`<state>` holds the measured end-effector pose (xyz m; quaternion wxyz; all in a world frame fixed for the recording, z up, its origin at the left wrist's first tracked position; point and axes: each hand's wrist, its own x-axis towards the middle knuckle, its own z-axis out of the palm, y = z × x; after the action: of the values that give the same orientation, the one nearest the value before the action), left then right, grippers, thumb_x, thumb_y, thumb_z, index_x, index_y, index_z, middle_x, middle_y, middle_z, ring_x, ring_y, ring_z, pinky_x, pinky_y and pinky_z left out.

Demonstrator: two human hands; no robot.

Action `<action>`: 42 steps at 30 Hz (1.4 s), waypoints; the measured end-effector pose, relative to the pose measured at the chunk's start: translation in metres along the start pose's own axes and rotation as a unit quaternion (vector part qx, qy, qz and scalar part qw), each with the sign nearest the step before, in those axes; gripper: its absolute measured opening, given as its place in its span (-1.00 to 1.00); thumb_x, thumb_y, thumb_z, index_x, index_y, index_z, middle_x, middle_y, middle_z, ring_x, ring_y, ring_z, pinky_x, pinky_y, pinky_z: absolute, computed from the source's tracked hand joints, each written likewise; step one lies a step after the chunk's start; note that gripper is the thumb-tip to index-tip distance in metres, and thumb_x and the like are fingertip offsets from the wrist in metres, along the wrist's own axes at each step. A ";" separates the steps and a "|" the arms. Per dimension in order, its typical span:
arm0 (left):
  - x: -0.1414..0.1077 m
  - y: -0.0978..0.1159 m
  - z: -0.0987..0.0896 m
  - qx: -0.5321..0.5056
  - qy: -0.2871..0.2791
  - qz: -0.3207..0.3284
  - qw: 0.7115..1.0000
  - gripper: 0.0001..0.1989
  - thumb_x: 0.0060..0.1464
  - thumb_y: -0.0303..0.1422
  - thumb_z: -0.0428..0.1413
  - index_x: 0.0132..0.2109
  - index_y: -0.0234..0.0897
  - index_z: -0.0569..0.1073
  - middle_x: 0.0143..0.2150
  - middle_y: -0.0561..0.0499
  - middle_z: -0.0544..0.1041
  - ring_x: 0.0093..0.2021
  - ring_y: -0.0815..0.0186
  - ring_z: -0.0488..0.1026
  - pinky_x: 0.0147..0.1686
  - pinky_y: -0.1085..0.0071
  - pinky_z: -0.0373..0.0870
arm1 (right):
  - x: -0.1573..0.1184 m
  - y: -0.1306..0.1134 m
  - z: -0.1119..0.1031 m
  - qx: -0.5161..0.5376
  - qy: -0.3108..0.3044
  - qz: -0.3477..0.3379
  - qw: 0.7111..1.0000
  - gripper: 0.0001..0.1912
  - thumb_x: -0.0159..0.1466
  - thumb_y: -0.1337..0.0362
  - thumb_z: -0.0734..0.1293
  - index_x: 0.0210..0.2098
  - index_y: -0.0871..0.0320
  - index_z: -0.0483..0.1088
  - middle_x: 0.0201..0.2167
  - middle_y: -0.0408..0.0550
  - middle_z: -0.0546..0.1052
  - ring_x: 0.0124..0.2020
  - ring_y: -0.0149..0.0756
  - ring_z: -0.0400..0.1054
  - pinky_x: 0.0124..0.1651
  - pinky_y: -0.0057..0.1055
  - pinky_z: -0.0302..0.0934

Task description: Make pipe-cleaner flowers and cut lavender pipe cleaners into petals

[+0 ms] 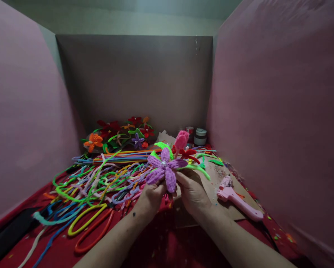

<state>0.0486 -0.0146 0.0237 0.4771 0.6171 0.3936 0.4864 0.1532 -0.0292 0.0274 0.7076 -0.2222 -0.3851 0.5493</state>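
A purple five-petal flower [165, 167] of fuzzy stems, with a pale centre, is held up in the middle of the view. Green leaves [197, 169] stick out beside it, and a pink bud [181, 140] rises behind. My left hand [155, 194] has its fingers closed under the purple petals. From the right, my right hand [191, 190] closes on the same flower just below the leaves. Both sets of fingertips are partly hidden behind the petals. A red flower [187, 152] shows just behind; whether it is joined to the held piece is unclear.
Tangled coloured stems [99, 182] cover the left side. A pink glue gun [241, 201] lies on brown cardboard [208, 186] at right. Behind are finished flowers [111, 130] and a lidded jar [200, 137]. Partitions stand on both sides. A black object [12, 232] lies front left.
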 end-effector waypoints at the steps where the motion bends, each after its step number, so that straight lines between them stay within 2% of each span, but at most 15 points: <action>1: 0.002 -0.001 -0.001 -0.004 -0.014 0.002 1.000 -0.78 -0.10 -0.28 0.05 -0.59 -0.29 0.37 -0.67 0.08 0.35 -0.64 0.41 0.23 -0.59 0.48 0.17 | -0.001 -0.001 0.001 -0.005 -0.007 0.009 1.000 -0.92 0.05 0.32 0.32 -0.56 0.17 0.38 -0.66 -0.23 0.35 -0.63 -0.47 0.16 -0.48 -0.44 0.13; 3: 0.005 -0.001 -0.004 -0.001 -0.031 0.017 0.999 -0.76 -0.08 -0.28 0.01 -0.61 -0.27 0.33 -0.69 0.10 0.30 -0.65 0.42 0.20 -0.60 0.49 0.15 | -0.002 -0.004 0.003 -0.026 -0.003 0.012 1.000 -0.93 0.05 0.33 0.31 -0.55 0.18 0.37 -0.68 -0.24 0.31 -0.63 -0.48 0.14 -0.49 -0.46 0.11; 7: 0.005 0.012 -0.012 0.020 0.022 0.048 0.998 -0.85 -0.15 -0.39 0.01 -0.61 -0.24 0.31 -0.66 0.08 0.30 -0.60 0.39 0.21 -0.54 0.46 0.18 | -0.001 -0.005 0.001 -0.086 0.036 -0.002 0.996 -0.97 0.04 0.36 0.31 -0.51 0.21 0.40 -0.59 -0.19 0.37 -0.51 -0.46 0.21 -0.39 -0.48 0.13; 10: 0.004 0.020 -0.014 0.035 0.050 0.063 0.996 -0.86 -0.21 -0.43 0.01 -0.65 -0.24 0.32 -0.67 0.07 0.32 -0.58 0.37 0.22 -0.52 0.46 0.19 | 0.001 -0.004 -0.003 -0.104 0.051 -0.013 0.993 -0.91 0.05 0.30 0.33 -0.49 0.21 0.41 -0.61 -0.20 0.37 -0.56 -0.49 0.17 -0.46 -0.51 0.09; 15: 0.012 0.002 -0.014 0.025 0.111 0.045 0.993 -0.86 -0.17 -0.33 0.09 -0.57 -0.28 0.39 -0.61 0.09 0.37 -0.57 0.40 0.23 -0.52 0.48 0.18 | 0.002 -0.005 -0.008 -0.119 0.048 -0.060 0.990 -0.88 0.05 0.26 0.35 -0.43 0.19 0.45 -0.59 -0.20 0.40 -0.59 -0.52 0.15 -0.49 -0.52 0.08; 18: 0.014 -0.010 -0.015 -0.012 0.093 0.027 0.995 -0.80 -0.13 -0.26 0.11 -0.54 -0.32 0.39 -0.61 0.11 0.36 -0.58 0.43 0.22 -0.53 0.51 0.18 | 0.002 -0.005 -0.010 -0.114 0.029 -0.049 0.992 -0.86 0.05 0.26 0.36 -0.39 0.17 0.47 -0.54 -0.18 0.44 -0.55 -0.49 0.18 -0.44 -0.50 0.11; 22: 0.013 -0.010 -0.014 -0.110 0.050 0.003 0.993 -0.82 -0.15 -0.30 0.16 -0.49 -0.37 0.42 -0.56 0.07 0.42 -0.53 0.43 0.30 -0.48 0.50 0.25 | 0.002 -0.001 -0.010 -0.085 0.002 -0.029 0.996 -0.88 0.02 0.26 0.38 -0.44 0.16 0.47 -0.57 -0.18 0.42 -0.58 -0.48 0.15 -0.48 -0.49 0.09; 24: 0.013 -0.009 -0.013 -0.179 0.044 -0.004 0.983 -0.84 -0.22 -0.36 0.22 -0.47 -0.37 0.43 -0.53 0.07 0.44 -0.52 0.42 0.33 -0.48 0.50 0.27 | 0.002 0.003 -0.011 -0.077 -0.006 -0.013 0.997 -0.91 0.01 0.28 0.39 -0.47 0.17 0.46 -0.58 -0.18 0.41 -0.59 -0.48 0.15 -0.49 -0.48 0.08; 29: 0.017 -0.011 -0.013 -0.299 0.051 -0.025 0.952 -0.78 -0.31 -0.44 0.26 -0.41 -0.32 0.42 -0.52 0.12 0.46 -0.56 0.47 0.35 -0.52 0.54 0.26 | 0.002 0.007 -0.013 -0.064 -0.005 0.028 0.998 -0.80 -0.02 0.30 0.41 -0.36 0.18 0.47 -0.53 -0.16 0.42 -0.61 -0.50 0.16 -0.52 -0.49 0.04; 32: 0.016 -0.011 -0.015 -0.277 0.044 -0.028 0.959 -0.80 -0.31 -0.46 0.26 -0.46 -0.33 0.39 -0.57 0.13 0.43 -0.57 0.46 0.35 -0.52 0.53 0.26 | -0.001 0.004 -0.008 -0.064 -0.019 0.028 0.997 -0.82 -0.04 0.28 0.41 -0.40 0.18 0.47 -0.52 -0.14 0.44 -0.57 -0.47 0.18 -0.52 -0.49 0.04; 35: 0.012 -0.005 -0.016 -0.220 0.027 -0.003 0.975 -0.85 -0.24 -0.45 0.24 -0.50 -0.35 0.38 -0.59 0.12 0.40 -0.57 0.47 0.32 -0.52 0.53 0.24 | -0.002 0.002 -0.003 -0.064 -0.017 0.018 0.998 -0.81 -0.04 0.31 0.41 -0.38 0.12 0.47 -0.48 -0.15 0.46 -0.52 -0.43 0.22 -0.51 -0.49 0.06; 40: 0.004 0.008 -0.011 -0.173 0.033 0.008 0.984 -0.87 -0.21 -0.40 0.21 -0.47 -0.35 0.41 -0.59 0.09 0.41 -0.58 0.45 0.31 -0.53 0.52 0.24 | 0.000 0.006 -0.005 -0.048 -0.030 0.067 0.996 -0.83 -0.04 0.30 0.40 -0.41 0.16 0.46 -0.61 -0.20 0.42 -0.63 -0.49 0.14 -0.55 -0.49 0.02; 42: 0.003 0.010 -0.010 -0.159 0.034 0.007 0.987 -0.87 -0.20 -0.38 0.20 -0.49 -0.35 0.40 -0.61 0.09 0.41 -0.59 0.45 0.31 -0.55 0.52 0.24 | 0.000 0.005 -0.004 -0.055 -0.029 0.062 0.996 -0.86 -0.04 0.30 0.40 -0.43 0.16 0.46 -0.62 -0.20 0.41 -0.63 -0.48 0.14 -0.56 -0.49 0.00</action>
<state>0.0395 -0.0115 0.0348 0.5522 0.5188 0.3230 0.5671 0.1535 -0.0271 0.0208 0.6472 -0.2678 -0.4205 0.5767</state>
